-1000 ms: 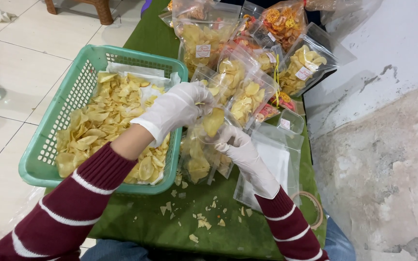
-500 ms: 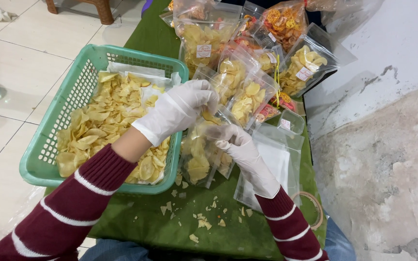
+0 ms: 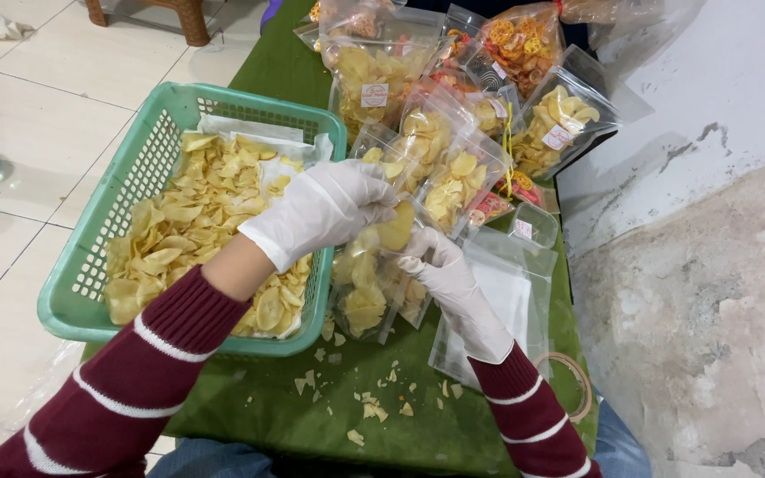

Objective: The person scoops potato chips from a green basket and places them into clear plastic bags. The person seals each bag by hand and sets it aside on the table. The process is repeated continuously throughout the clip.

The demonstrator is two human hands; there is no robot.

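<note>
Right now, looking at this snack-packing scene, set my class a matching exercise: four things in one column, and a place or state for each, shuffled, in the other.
Things:
1. green basket
2. left hand
3. crumbs
4. roll of tape

Places or states:
A. scattered on the green cloth near the person
B. at the cloth's right edge
C. gloved, fingers putting a chip into a clear bag
D. lined with paper, full of pale chips

Pairs: 1-D, 2-C, 3-A, 4-B
</note>
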